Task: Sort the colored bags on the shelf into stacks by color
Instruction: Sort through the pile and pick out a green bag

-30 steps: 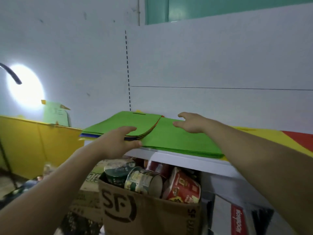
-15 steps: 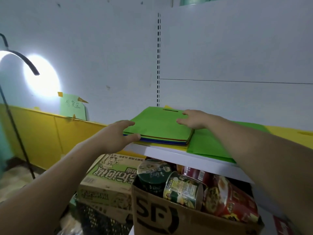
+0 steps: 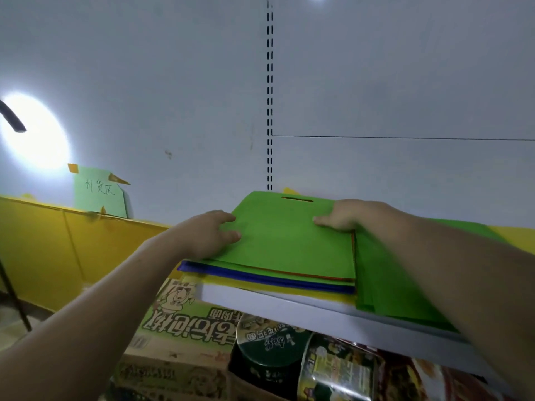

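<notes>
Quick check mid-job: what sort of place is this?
Probably a shop stockroom: a white shelf against a slotted upright, a printed carton and noodle cups stored below, and a handwritten note taped to the wall.

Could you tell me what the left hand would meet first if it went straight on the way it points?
The left hand lies on the top green bag, pointing right; sliding on, it would probably meet the right hand first, though depth is unclear.
</notes>
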